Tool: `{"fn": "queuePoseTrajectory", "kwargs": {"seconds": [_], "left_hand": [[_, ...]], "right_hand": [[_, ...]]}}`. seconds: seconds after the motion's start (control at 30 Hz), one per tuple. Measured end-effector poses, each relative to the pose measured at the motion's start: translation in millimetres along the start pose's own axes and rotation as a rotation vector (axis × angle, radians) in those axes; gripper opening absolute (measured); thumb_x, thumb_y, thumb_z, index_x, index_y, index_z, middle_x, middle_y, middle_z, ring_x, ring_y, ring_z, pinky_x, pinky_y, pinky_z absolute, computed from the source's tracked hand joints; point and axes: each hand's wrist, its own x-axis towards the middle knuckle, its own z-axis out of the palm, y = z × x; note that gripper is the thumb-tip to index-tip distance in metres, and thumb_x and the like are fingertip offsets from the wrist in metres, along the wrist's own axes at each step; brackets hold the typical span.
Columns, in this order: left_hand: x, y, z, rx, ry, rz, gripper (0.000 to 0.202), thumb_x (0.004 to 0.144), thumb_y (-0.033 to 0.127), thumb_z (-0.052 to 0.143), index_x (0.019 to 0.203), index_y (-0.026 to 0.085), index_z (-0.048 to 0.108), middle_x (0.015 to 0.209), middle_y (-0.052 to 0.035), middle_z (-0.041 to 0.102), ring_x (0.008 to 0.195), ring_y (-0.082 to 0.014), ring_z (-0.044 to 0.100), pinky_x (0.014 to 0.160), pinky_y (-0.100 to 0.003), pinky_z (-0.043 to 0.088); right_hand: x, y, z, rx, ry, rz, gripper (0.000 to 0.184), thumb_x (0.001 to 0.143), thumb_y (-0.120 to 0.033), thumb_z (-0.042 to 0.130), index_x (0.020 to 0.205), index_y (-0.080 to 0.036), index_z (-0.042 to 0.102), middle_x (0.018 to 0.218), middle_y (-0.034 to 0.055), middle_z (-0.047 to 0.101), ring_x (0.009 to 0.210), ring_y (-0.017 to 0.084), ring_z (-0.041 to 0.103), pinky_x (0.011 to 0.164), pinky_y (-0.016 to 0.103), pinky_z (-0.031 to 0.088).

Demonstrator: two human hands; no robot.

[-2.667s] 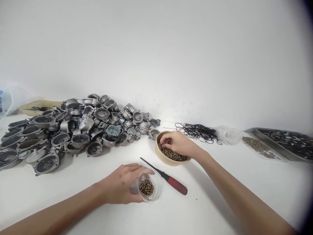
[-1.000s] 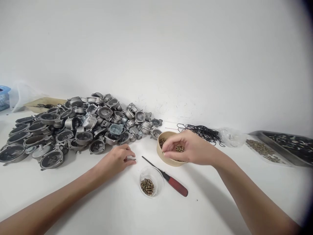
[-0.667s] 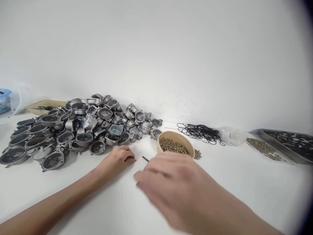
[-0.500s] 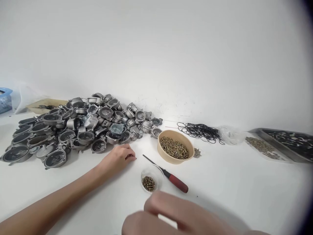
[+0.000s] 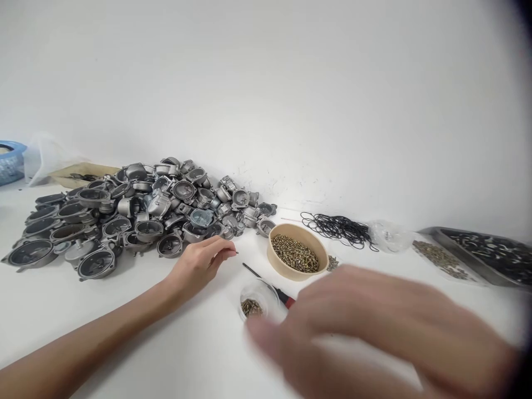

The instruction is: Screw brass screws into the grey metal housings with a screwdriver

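Note:
My left hand [image 5: 206,257] is raised slightly in front of the metal housings [image 5: 183,191], thumb and fingers pinched together. A tiny dark piece pokes out at its fingertips, too small to name. My right hand [image 5: 353,321] is smeared by motion, close to the camera, and its fingers are unclear. Its blurred tip overlaps the near edge of a small clear cup [image 5: 243,289] holding brass-coloured screws [image 5: 250,307]. Behind that cup lies a screwdriver [image 5: 286,299], its red handle mostly covered by my right hand.
A tan bowl [image 5: 275,264] of brass-coloured screws stands beyond the screwdriver. Black rubber rings [image 5: 338,228] and a clear plastic bag [image 5: 388,235] lie behind it. At the right are small metal parts [image 5: 440,257] and a metal tray [image 5: 440,238]. A blue basket [image 5: 12,166] is at far left.
My right hand has moved up and right from the bottom edge and now covers the screwdriver handle. My left hand has lifted a little, with the tiny piece showing at its fingertips.

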Motion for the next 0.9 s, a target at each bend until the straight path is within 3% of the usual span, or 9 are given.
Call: {"fn": "queuePoseTrajectory", "kwargs": {"seconds": [0.07, 0.13, 0.23, 0.3, 0.37, 0.43, 0.6, 0.77, 0.9], "left_hand": [[0, 15, -4.1, -0.055, 0.044, 0.116, 0.011, 0.102, 0.02, 0.057, 0.103, 0.021, 0.069, 0.093, -0.0031, 0.071, 0.08, -0.0123, 0.067, 0.073, -0.021, 0.051], [0, 28, -4.7, -0.11, 0.044, 0.218, 0.009, 0.099, 0.017, 0.063, 0.102, 0.021, 0.07, 0.092, -0.0031, 0.07, 0.08, -0.0119, 0.066, 0.074, -0.021, 0.052], [-4, 39, 1.1, -0.156, 0.014, 0.274, 0.009, 0.097, 0.016, 0.065, 0.101, 0.019, 0.073, 0.09, -0.0043, 0.065, 0.073, -0.0112, 0.062, 0.067, -0.022, 0.049], [-7, 37, 6.7, -0.164, -0.008, 0.268, 0.009, 0.097, 0.018, 0.066, 0.101, 0.019, 0.074, 0.088, -0.0042, 0.061, 0.069, -0.0107, 0.058, 0.063, -0.022, 0.046], [-10, 33, 10.9, -0.17, -0.006, 0.272, 0.011, 0.096, 0.018, 0.067, 0.104, 0.02, 0.075, 0.087, -0.0038, 0.059, 0.067, -0.0102, 0.055, 0.06, -0.022, 0.044], [-11, 29, 12.6, -0.18, 0.004, 0.271, 0.017, 0.097, 0.016, 0.065, 0.11, 0.021, 0.074, 0.088, -0.0036, 0.057, 0.068, -0.0102, 0.054, 0.061, -0.022, 0.043], [-11, 26, 10.0, -0.233, -0.084, 0.111, 0.026, 0.104, 0.015, 0.051, 0.123, 0.024, 0.067, 0.101, -0.0047, 0.063, 0.085, -0.0124, 0.06, 0.075, -0.024, 0.047], [-9, 25, 10.5, -0.264, -0.222, -0.181, 0.028, 0.108, 0.029, 0.039, 0.123, 0.029, 0.063, 0.099, -0.0006, 0.062, 0.078, -0.0123, 0.055, 0.075, -0.027, 0.042], [-7, 25, 10.8, -0.241, -0.317, -0.281, 0.03, 0.109, 0.034, 0.036, 0.121, 0.03, 0.063, 0.1, 0.0008, 0.062, 0.078, -0.0136, 0.055, 0.078, -0.03, 0.041]], "right_hand": [[12, 25, -25, -0.158, 0.15, 0.051, 0.037, 0.092, -0.041, 0.062, 0.128, -0.046, 0.068, 0.09, 0.0023, 0.076, 0.081, 0.024, 0.071, 0.067, 0.037, 0.057], [23, 63, -42, -0.243, 0.194, 0.128, 0.029, 0.095, -0.043, 0.058, 0.12, -0.039, 0.074, 0.096, 0.0023, 0.077, 0.08, 0.022, 0.07, 0.07, 0.036, 0.057], [37, 128, -45, -0.188, 0.076, 0.356, 0.028, 0.094, -0.046, 0.058, 0.1, -0.03, 0.08, 0.102, 0.0027, 0.078, 0.083, 0.021, 0.071, 0.068, 0.034, 0.057], [43, 162, -33, -0.144, -0.061, 0.428, 0.029, 0.094, -0.043, 0.057, 0.102, -0.027, 0.081, 0.105, 0.0038, 0.078, 0.089, 0.022, 0.071, 0.074, 0.035, 0.058], [47, 183, -17, -0.139, -0.151, 0.441, 0.031, 0.094, -0.039, 0.056, 0.105, -0.025, 0.08, 0.1, 0.0052, 0.078, 0.082, 0.021, 0.07, 0.074, 0.035, 0.056], [49, 192, -2, -0.167, -0.193, 0.411, 0.031, 0.094, -0.035, 0.055, 0.107, -0.024, 0.08, 0.098, 0.0065, 0.078, 0.078, 0.02, 0.069, 0.073, 0.035, 0.055], [52, 197, 24, -0.314, -0.192, 0.302, 0.03, 0.094, -0.022, 0.053, 0.109, -0.024, 0.079, 0.111, 0.0061, 0.076, 0.097, 0.023, 0.068, 0.087, 0.037, 0.053], [52, 207, 32, -0.337, -0.206, 0.247, 0.026, 0.091, -0.018, 0.059, 0.108, -0.026, 0.077, 0.112, 0.0037, 0.074, 0.098, 0.022, 0.067, 0.088, 0.035, 0.05], [51, 207, 30, -0.345, -0.189, 0.25, 0.022, 0.089, -0.017, 0.061, 0.105, -0.024, 0.074, 0.106, 0.0041, 0.073, 0.087, 0.018, 0.066, 0.077, 0.03, 0.049]]}}
